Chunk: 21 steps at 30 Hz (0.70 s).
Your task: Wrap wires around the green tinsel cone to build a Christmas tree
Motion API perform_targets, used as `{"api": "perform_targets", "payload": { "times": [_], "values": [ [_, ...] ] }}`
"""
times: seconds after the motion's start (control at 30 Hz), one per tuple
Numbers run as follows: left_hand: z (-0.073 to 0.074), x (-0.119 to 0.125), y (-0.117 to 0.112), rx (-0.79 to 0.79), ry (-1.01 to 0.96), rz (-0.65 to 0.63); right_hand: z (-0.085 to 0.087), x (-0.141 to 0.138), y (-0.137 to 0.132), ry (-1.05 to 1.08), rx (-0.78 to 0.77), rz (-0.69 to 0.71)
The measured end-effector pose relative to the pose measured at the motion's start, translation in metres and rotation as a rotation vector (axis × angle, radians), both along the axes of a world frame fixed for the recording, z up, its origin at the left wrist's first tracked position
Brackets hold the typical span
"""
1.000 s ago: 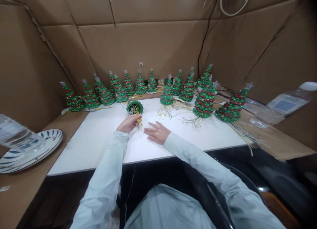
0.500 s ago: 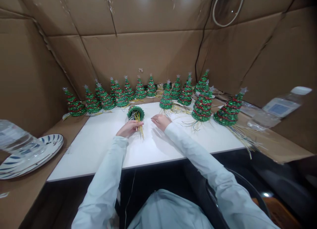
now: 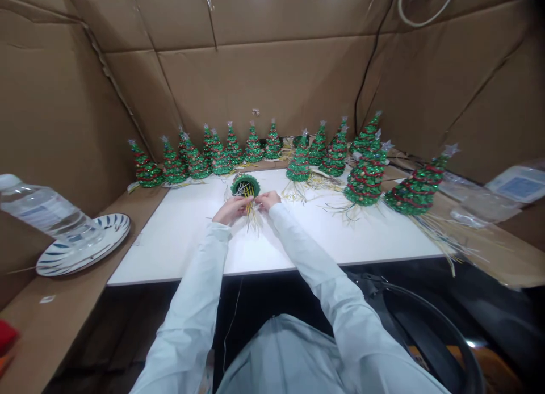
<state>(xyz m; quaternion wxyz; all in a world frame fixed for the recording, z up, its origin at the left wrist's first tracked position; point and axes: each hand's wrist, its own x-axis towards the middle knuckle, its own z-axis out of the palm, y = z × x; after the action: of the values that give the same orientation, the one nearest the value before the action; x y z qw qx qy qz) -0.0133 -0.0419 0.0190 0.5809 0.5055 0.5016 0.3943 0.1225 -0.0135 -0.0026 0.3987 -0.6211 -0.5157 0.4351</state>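
A small green Christmas tree (image 3: pixel 239 181) lies on its side on the white board (image 3: pixel 179 235), its hollow round base facing me. Thin yellow and white wires (image 3: pixel 252 217) trail out of the base toward me. Closed around these wires is my left hand (image 3: pixel 232 209), just in front of the base. My right hand (image 3: pixel 268 200) meets it from the right, fingertips pinched at the same wires; whether it has hold of one wire or several is too small to make out.
Several finished-looking trees with stars (image 3: pixel 221 155) stand along the back. Bigger trees (image 3: pixel 365 178) stand to the right, wires spread at their bases. A plate (image 3: pixel 114 235) with a tilted water bottle (image 3: pixel 51 212) is on the left. Cardboard walls (image 3: pixel 272 82) enclose the table.
My right hand has moved left to the wires and now touches beside my left hand. The left hand keeps its hold. The camera view has shifted somewhat.
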Motion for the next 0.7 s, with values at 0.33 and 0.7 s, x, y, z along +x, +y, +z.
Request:
{"api": "perform_targets", "payload": {
  "times": [0.33, 0.7],
  "values": [
    [-0.007, -0.008, 0.006, 0.516, 0.770, 0.519, 0.002, -0.016, -0.004, -0.140, 0.181, -0.017],
    [-0.005, -0.015, 0.012, 0.246, 0.202, 0.448, 0.009, -0.041, 0.013, -0.200, 0.166, 0.000]
  ]
}}
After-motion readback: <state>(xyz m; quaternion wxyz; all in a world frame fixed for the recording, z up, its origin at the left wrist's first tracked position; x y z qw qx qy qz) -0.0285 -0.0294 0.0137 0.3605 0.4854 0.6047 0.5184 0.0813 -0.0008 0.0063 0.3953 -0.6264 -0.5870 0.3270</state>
